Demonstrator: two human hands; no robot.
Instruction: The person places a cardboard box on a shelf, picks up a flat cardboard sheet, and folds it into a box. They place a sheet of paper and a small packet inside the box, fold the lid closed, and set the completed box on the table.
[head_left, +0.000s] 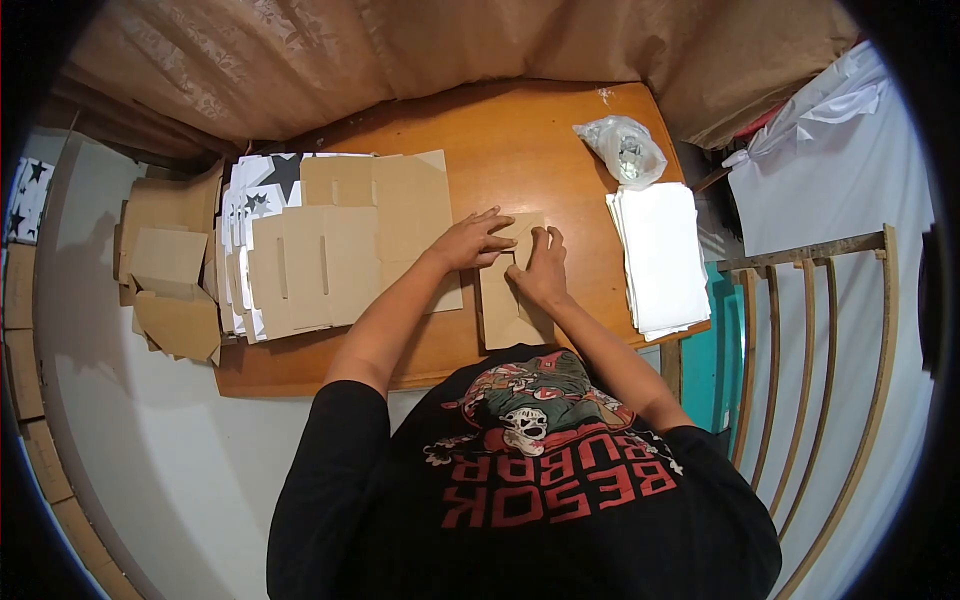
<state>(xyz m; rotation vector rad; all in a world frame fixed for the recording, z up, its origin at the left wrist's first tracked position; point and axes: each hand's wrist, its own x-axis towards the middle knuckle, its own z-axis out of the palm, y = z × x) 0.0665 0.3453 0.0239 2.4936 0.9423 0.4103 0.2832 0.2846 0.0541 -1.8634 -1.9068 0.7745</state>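
A small brown cardboard box, folded flat-sided with a seam along its upper face, lies on the wooden table in front of my body. My left hand rests at its upper left, fingers spread and stretched over the box's edge and top. On the right side, my right hand has its fingers bent over the far part of the box and its thumb pressed on the seam, gripping the cardboard. What lies under the fingers is hidden. Just left of the box, flat cardboard sheets spread out in an overlapping pile.
White-and-black star-printed sheets show within the pile. Folded cardboard boxes stand at the table's left edge. A stack of white paper and a clear plastic bag sit at right. A wooden rack stands beyond.
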